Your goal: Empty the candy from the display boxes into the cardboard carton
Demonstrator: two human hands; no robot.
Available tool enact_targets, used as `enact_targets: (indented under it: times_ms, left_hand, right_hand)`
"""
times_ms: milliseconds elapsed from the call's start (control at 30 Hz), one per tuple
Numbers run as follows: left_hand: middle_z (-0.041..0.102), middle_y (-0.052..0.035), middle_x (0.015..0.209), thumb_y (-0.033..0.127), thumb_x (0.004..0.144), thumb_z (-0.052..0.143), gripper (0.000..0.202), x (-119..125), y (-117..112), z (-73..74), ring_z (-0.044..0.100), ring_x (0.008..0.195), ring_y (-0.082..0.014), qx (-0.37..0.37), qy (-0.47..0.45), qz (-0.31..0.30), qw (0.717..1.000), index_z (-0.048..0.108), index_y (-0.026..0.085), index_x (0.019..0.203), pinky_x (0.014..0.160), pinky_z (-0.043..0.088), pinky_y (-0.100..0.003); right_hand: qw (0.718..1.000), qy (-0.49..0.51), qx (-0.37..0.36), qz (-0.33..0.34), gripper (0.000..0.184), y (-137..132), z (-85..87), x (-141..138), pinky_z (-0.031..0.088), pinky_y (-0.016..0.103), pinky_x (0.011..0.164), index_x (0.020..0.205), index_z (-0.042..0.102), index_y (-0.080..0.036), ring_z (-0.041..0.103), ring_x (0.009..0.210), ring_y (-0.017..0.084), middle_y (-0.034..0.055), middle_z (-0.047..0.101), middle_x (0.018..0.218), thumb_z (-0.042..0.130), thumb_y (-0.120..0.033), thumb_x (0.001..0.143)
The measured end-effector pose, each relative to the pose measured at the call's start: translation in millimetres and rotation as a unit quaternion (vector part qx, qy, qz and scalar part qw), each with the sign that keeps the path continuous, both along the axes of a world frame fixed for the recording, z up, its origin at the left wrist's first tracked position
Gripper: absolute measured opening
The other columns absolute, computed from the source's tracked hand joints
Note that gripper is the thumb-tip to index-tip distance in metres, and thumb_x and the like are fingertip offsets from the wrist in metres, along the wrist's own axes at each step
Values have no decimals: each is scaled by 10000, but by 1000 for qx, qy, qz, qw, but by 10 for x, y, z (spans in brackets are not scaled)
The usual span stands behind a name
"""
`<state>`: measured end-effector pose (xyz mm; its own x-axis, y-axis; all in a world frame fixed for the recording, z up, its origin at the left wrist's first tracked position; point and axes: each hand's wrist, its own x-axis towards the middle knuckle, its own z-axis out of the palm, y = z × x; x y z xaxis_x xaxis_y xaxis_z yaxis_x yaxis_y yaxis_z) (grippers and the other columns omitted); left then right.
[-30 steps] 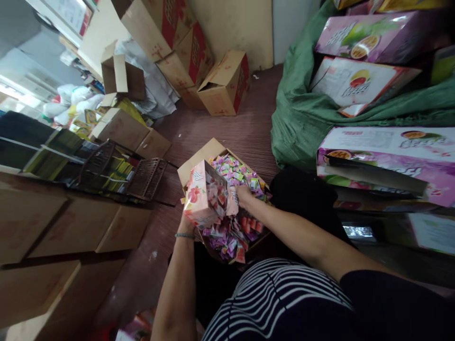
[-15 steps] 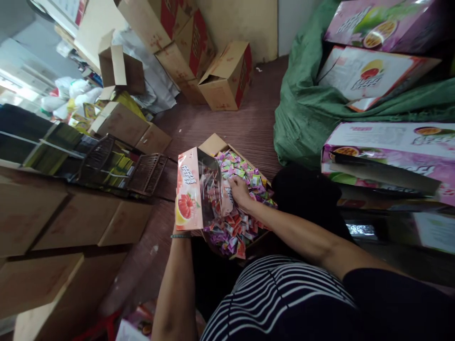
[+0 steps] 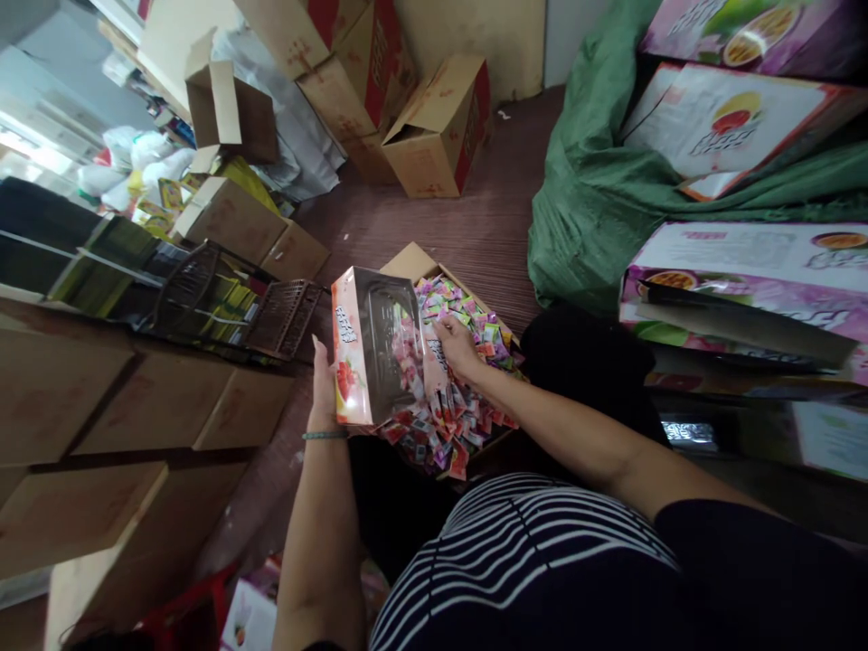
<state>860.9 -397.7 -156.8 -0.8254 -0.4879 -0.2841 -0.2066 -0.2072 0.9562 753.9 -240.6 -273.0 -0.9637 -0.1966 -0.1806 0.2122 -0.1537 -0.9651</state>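
Observation:
A pink display box (image 3: 347,354) with fruit pictures and a clear window is tilted over a carton (image 3: 410,260) full of small, colourful wrapped packets (image 3: 478,325). My left hand (image 3: 323,391) supports the box from its left side, thumb showing and the other fingers hidden behind it. At the opposite edge, my right hand (image 3: 458,349) has its fingers closed on the box's right side. Reddish packets show through the window and lie just below the box's lower right corner. A beaded bracelet (image 3: 324,435) circles my left wrist.
Brown cartons (image 3: 169,402) are stacked on the left, beside a brown basket (image 3: 275,316). An open carton (image 3: 440,127) stands ahead on the floor. To the right are a green sack (image 3: 576,208) and pink-and-white fruit boxes (image 3: 752,271).
The display box has turned so its clear window faces up more. My left hand has shifted left and its thumb now shows. My right hand stays at the right edge.

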Motion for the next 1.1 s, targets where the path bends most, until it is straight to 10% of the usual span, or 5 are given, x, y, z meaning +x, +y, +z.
enact_targets:
  times_ms: [100,300,600,833,1100]
  left_hand:
    - [660,-146,1295,838,781,555,823,117,117,239,543,1320,-340,-6,27,-32,999,642,182,1270,1056,504,-450]
    - [499,-36,1520,227,610,919,919,346,402,609,390,1449,-321,-280,41,-15,959,535,277,1444,1182,376,-379]
    - [731,-37,1062,252,677,804,725,427,201,369,698,938,-246,-177,91,107,974,608,217,1374,747,576,-252]
    - [730,-100,1040,257,645,806,616,557,170,354,682,1030,-338,-62,76,70,993,677,129,1234,766,577,-307]
    - [729,-58,940,302,657,719,379,695,-328,278,692,944,-291,-65,103,181,976,703,158,1006,741,605,-330]
  right_hand:
    - [1000,9,-15,-13,224,37,84,49,307,255,642,728,489,-206,426,667,144,-43,457,661,544,-373,867]
    - [995,40,-85,27,266,69,298,217,313,251,611,764,506,-202,415,631,129,-53,449,643,573,-440,864]
    - [876,-145,-281,364,679,187,352,427,518,247,674,1146,584,-222,640,801,172,-11,682,912,888,-359,554]
    - [796,61,-150,583,489,367,540,516,494,399,994,939,732,-174,644,1031,253,52,712,1005,861,-531,631]
    - [787,427,225,384,262,309,290,412,489,411,950,1035,750,-162,596,995,264,128,653,1039,627,-384,970]
